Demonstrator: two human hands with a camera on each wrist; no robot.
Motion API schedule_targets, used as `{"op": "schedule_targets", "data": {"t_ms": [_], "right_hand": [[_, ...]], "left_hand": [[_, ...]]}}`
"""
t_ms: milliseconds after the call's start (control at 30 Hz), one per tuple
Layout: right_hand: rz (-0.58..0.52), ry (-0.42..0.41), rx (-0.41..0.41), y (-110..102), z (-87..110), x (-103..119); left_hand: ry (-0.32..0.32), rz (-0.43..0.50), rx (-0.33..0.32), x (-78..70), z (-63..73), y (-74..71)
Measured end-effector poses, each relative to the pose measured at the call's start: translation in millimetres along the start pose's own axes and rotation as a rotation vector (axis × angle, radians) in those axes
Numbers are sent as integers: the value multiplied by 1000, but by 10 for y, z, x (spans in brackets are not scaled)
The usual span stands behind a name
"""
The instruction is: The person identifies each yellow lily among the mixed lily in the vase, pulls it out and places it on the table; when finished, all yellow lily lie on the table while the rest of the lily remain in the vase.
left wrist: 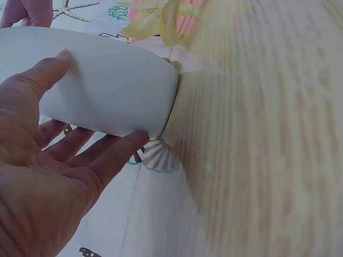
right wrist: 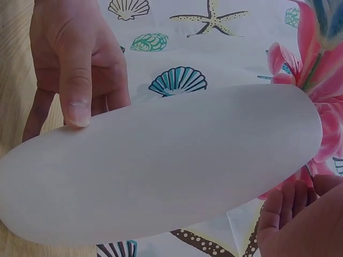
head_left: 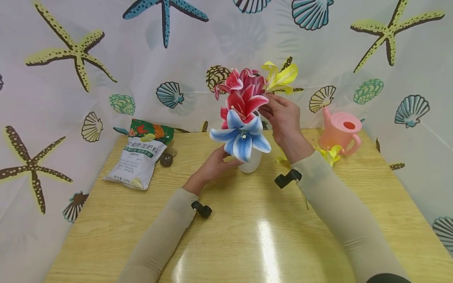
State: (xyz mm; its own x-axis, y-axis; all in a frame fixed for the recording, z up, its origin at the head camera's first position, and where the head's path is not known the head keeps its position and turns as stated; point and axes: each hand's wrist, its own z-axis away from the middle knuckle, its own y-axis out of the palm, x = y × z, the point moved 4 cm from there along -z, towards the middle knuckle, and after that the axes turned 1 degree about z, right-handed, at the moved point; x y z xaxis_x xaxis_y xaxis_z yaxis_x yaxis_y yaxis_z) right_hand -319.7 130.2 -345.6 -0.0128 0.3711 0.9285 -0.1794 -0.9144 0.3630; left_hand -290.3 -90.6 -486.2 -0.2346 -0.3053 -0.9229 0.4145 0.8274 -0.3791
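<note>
A white vase [head_left: 251, 163] stands on the wooden table, its smooth side filling much of both wrist views. My left hand [head_left: 220, 166] holds its lower body, thumb on one side and fingers on the other. Blue-and-white [head_left: 244, 135] and red lilies [head_left: 244, 104] rise from the vase, with a darker pink lily [head_left: 254, 83] behind. Up by the mouth, my right hand [head_left: 286, 120] pinches the stem of a yellow lily [head_left: 281, 78], whose bloom leans right. Curled right fingers [right wrist: 286, 206] appear beside the rim in the right wrist view; petals partly hide the stem.
Another yellow lily [head_left: 331, 155] lies on the table beyond my right forearm, near a pink watering can [head_left: 337, 131]. At the left are a printed fertilizer bag [head_left: 139, 157] and a dark round object [head_left: 166, 159]. A patterned curtain [head_left: 226, 39] hangs behind the table.
</note>
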Motion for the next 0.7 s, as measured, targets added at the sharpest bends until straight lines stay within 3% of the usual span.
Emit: {"op": "schedule_targets", "data": {"t_ms": [233,700], "right_hand": [[-9,-29,-2,8,-3,9],[-58,-83,23,51,34,76]], "left_hand": [[-25,7,-1,16,7,4],[-13,-8,-4,-12,1,6]]}}
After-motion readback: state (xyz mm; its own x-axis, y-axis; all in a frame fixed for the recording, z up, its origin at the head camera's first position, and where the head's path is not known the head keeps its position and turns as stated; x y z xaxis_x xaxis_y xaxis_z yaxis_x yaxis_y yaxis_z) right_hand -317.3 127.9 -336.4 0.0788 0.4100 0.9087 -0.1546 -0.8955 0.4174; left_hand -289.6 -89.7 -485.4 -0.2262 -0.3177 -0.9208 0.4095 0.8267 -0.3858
